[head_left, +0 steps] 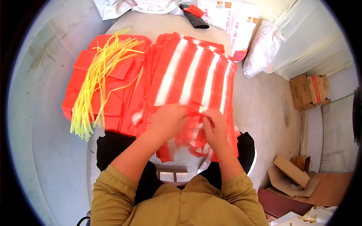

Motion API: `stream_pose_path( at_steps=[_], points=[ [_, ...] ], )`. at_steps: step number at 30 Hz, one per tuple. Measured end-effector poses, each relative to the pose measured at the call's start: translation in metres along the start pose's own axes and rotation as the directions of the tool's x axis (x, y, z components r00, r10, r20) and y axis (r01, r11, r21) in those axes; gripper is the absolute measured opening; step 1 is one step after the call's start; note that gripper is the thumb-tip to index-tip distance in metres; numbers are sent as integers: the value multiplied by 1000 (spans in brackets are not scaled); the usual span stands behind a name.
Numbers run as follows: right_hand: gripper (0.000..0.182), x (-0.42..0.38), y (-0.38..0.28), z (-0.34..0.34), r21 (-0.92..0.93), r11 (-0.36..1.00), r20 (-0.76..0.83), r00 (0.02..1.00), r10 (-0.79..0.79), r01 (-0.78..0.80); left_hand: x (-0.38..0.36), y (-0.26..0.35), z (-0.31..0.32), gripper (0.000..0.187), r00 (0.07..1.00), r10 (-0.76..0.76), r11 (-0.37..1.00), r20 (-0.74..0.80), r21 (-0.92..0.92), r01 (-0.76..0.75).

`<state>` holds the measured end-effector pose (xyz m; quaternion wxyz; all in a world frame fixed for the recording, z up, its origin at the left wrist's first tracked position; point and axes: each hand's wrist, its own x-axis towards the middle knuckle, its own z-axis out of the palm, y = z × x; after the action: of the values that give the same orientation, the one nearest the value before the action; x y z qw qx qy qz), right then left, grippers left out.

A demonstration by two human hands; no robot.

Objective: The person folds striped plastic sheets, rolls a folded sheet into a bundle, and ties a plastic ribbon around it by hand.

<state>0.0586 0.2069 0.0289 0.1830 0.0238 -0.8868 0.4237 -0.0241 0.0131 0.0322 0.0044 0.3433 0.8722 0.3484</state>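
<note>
A stack of red-and-white striped plastic bags (192, 71) lies on the white table (158, 26) in front of me. My left hand (169, 118) presses on the near end of the stack, fingers curled over the bag handles. My right hand (214, 126) pinches the handle loops of the top bags beside it. To the left sits a pile of flat red bags (113, 75), with a bundle of yellow plastic ties (96, 81) draped across it and hanging off the near edge.
White packaging sacks (233, 22) and a black-and-red tool (194, 15) lie at the table's far end. A white sack (264, 49) leans at the right. Cardboard boxes (311, 90) and flattened cartons (290, 175) sit on the floor to the right.
</note>
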Motion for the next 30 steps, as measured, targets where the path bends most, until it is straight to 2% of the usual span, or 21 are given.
stream_pose_path(
  at_steps=[2,5,7,10,13,16,19,26,30],
  points=[
    [22,-14,2,-7,-145,966,119,973,-197,213,2,0,2,19,999,-32,999,-11,5,32],
    [25,-11,-10,-3,-228,902,208,923,-324,368,4,5,5,17,993,-118,993,4,-9,118],
    [27,-7,-6,1,-264,883,219,916,-337,388,7,9,0,16,978,-205,978,39,-33,206],
    [29,1,-10,2,-283,865,234,904,-357,414,3,14,0,20,981,-181,983,-69,-49,178],
    [34,3,-7,1,-286,867,265,903,-339,409,-1,3,4,28,997,-77,997,-15,29,77],
    [34,6,-3,0,-295,856,288,894,-344,425,-4,-8,8,32,991,-130,991,-29,-47,128],
    [35,8,-1,-1,-322,840,309,887,-343,437,-9,-4,-22,39,975,217,964,49,145,-222],
    [43,11,-4,2,-354,843,340,896,-287,404,-13,-14,-20,39,964,262,942,37,209,-264],
    [35,11,-10,5,-409,825,313,909,-274,390,-12,-16,-18,39,964,263,940,36,213,-265]
  ],
)
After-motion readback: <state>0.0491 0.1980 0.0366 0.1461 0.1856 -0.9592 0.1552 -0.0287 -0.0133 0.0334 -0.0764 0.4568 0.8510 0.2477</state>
